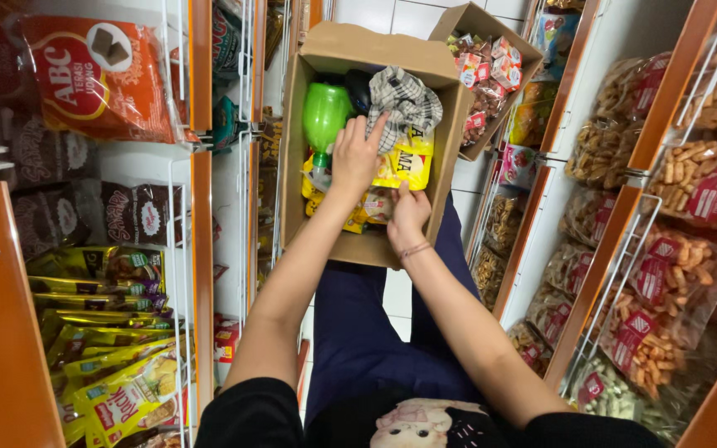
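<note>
Left hand (357,156) spread open on checked cloth (404,101), right hand (408,217) pinching yellow packet (402,162) at six o'clock in cardboard box (296,149); best lifted steadily.

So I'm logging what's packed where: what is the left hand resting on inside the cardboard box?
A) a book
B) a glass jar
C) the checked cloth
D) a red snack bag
C: the left hand lies with its fingers on the checked cloth in the cardboard box, beside the green bottle.
</note>
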